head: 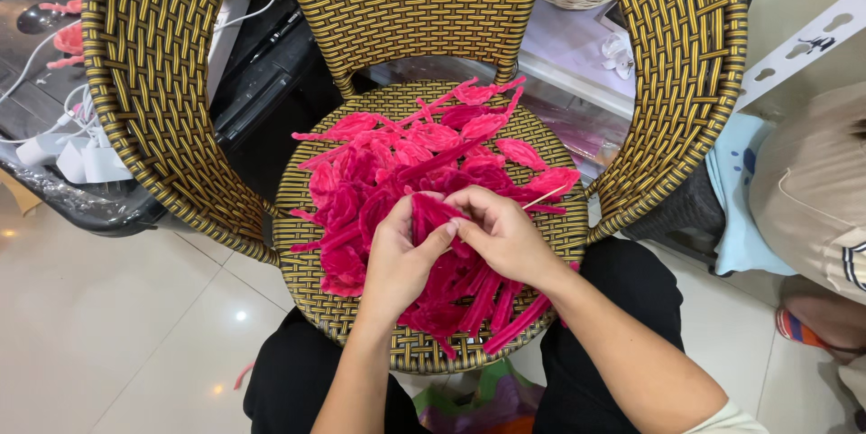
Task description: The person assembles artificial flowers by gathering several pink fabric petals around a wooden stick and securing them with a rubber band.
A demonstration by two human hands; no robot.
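Both hands, left hand (397, 258) and right hand (501, 231), are pinching one pink fuzzy strip (431, 210), fingers hiding its lower end, over the pile (406, 159) covering the wicker chair (424, 355).

One wicker chair (180, 109), one heap of pink pieces (388, 172), two hands (451, 249)

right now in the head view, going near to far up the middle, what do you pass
left hand and right hand pinching a pink fuzzy piece → pile of pink fuzzy pieces → woven chair back
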